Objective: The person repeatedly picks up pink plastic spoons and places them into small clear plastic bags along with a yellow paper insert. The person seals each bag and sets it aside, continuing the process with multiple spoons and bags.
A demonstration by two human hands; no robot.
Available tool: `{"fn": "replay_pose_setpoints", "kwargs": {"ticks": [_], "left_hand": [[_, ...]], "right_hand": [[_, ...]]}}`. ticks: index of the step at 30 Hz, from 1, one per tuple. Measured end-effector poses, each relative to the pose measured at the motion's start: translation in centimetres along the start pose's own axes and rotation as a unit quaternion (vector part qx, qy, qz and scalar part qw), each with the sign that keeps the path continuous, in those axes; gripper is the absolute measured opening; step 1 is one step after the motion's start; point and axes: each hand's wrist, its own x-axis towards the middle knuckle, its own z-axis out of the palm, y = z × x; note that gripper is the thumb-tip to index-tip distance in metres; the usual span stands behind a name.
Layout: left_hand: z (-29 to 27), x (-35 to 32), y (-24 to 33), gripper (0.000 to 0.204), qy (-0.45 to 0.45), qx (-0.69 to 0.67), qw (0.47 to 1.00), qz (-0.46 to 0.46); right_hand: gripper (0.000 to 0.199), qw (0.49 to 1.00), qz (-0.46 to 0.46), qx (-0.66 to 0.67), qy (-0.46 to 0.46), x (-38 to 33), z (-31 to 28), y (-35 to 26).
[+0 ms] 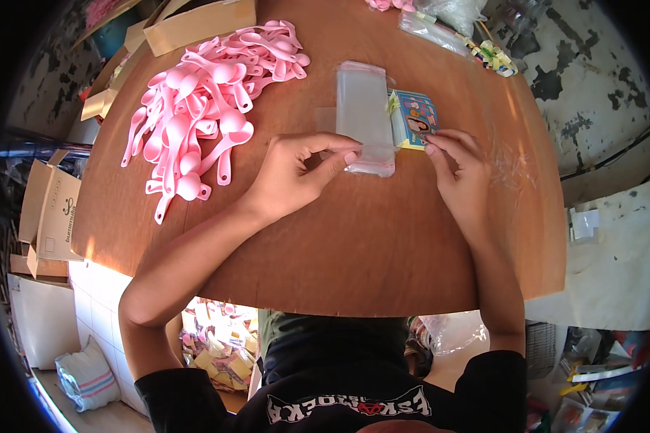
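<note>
A stack of clear plastic sleeves (pixel 364 108) lies flat on the wooden table in front of me. My left hand (pixel 303 169) is closed in a pinch at the near-left corner of this stack, thumb and index finger on the thin film. Just right of the sleeves sits a pile of printed cards (pixel 413 112), blue and yellow with a picture on top. At its near-right corner, my right hand (pixel 460 162) has thumb and index finger pinched on the edge of a card. How many cards are between those fingers cannot be made out.
A heap of pink plastic spoons (pixel 195 115) covers the table's left side. Behind it stands an open cardboard box (pixel 198 27). More plastic packs (pixel 433 32) lie at the far right edge. Under the near edge, a container holds many packaged pieces (pixel 220 339).
</note>
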Motion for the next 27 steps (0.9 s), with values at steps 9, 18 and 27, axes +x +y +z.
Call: {"fn": "replay_pose_setpoints", "kwargs": {"ticks": [9, 18, 27], "left_hand": [[-0.2, -0.1, -0.3, 0.028, -0.002, -0.13, 0.989, -0.077], [0.1, -0.2, -0.2, 0.035, -0.028, -0.083, 0.994, -0.07], [0.0, -0.3, 0.9, 0.046, -0.035, 0.045, 0.997, 0.044]], "right_hand": [[0.014, 0.914, 0.083, 0.371, 0.141, -1.5, -0.6, -3.4], [0.012, 0.912, 0.04, 0.38, 0.149, -2.0, -1.3, -3.8], [0.013, 0.944, 0.096, 0.316, 0.007, -1.1, -0.9, -3.7]]}}
